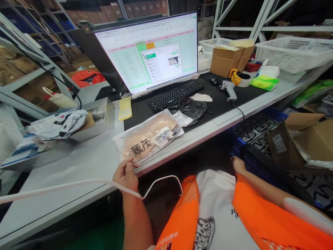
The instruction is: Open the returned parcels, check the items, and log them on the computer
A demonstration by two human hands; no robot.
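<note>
A clear plastic package (130, 137) with a beige item inside and dark printed lettering lies at the table's front edge. My left hand (126, 176) is at its lower left corner, fingers curled and thumb folded over them; the fingertips touch or nearly touch the plastic. Nothing shows in that hand. A white cord (96, 181) crosses in front of its wrist. My right hand (237, 164) hangs low beside a dark chair armrest, away from the tabletop, its fingers mostly hidden. Behind the package lie a crumpled black plastic bag (199, 111) and a white label (183, 118).
A monitor (161, 66) and keyboard (175, 95) stand behind. To the right are a barcode scanner (229, 91), a yellow tape dispenser (238, 78), a cardboard box (225, 62) and a white basket (293, 55). Yellow notes (125, 109) and a grey box (104, 123) sit left; an open carton (309, 139) is lower right.
</note>
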